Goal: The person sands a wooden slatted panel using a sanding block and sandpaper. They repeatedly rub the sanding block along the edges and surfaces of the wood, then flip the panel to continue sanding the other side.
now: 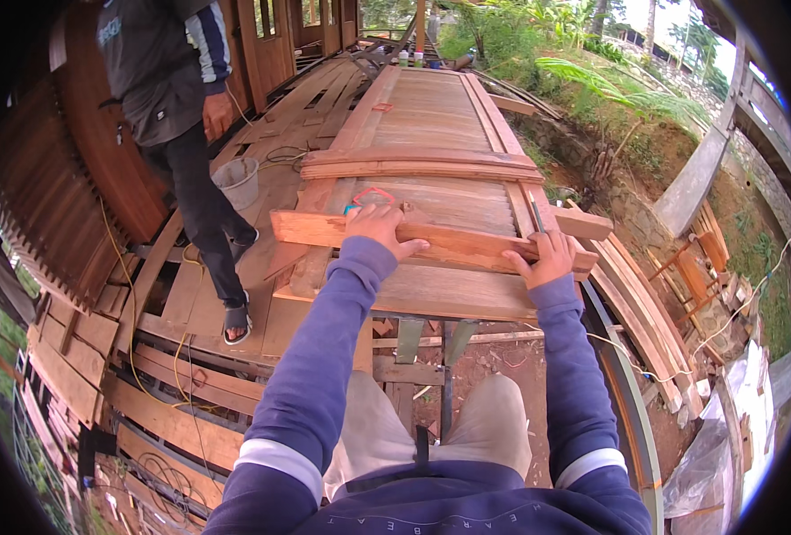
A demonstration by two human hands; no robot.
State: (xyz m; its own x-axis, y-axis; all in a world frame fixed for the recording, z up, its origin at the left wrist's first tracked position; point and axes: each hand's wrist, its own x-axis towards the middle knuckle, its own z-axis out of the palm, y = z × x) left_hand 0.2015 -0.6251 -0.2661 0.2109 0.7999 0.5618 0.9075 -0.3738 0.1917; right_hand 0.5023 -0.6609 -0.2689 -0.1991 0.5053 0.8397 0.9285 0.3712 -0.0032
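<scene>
My left hand (377, 227) grips a reddish wooden board (459, 247) near its left part, with the thumb along its near face. Toward the other end, my right hand (551, 257) holds the same board. A slim pencil-like stick (536, 212) rises from between the right fingers. The board lies crosswise over a large panelled wooden door (435, 200), which is laid flat. Just beyond my left hand are a small red angular outline (373, 195) and a teal item (351, 209), partly hidden by the fingers.
A person (188, 134) stands at the left beside a white bucket (237, 182). Yellow cords (128, 334) cross the plank floor (288, 127), which has gaps. Another crosspiece (422, 166) lies farther up the door. Long timbers (643, 314) are stacked at the right.
</scene>
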